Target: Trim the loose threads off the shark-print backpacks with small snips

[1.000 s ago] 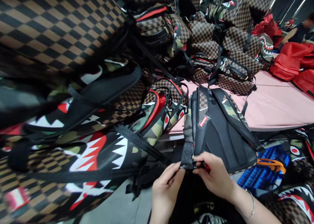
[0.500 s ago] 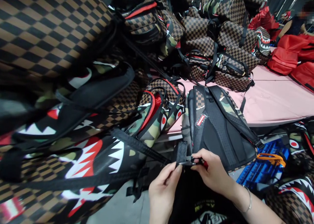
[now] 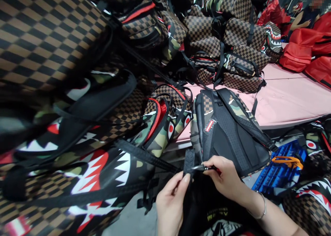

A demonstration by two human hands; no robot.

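Your left hand [image 3: 172, 194] is closed in a pinch, thumb and fingers gripping the lower end of a short black strap [image 3: 189, 160], which stands roughly upright just above your fingertips. Your right hand [image 3: 226, 175] comes in from its 3 o'clock side, fingers closed around a small metal-tipped tool [image 3: 198, 168], its point meeting or very near the strap's edge.

As for how far things have got, the strap is in your grip and the tool is at its side, so the close work on this piece looks under way rather than finished. The strap shows as one length, with no separate offcut in view. That spot is small and dark, so I can't fairly tell whether any thread or edge is cut, or where the strap's far end joins.

The backpack [image 3: 236, 149] lies with its padded back up at 1 o'clock from your hands, by the near edge of the pink bench [image 3: 289, 105]. Both shoulder straps are on it, and a red-and-white tag [image 3: 209, 126] shows on one.

More checkered bags [image 3: 204, 25] are piled at 12 o'clock, red bags [image 3: 296, 56] sit at 2 o'clock, and a blue bundle [image 3: 280, 177] with an orange tie [image 3: 289, 161] is at 3 o'clock.
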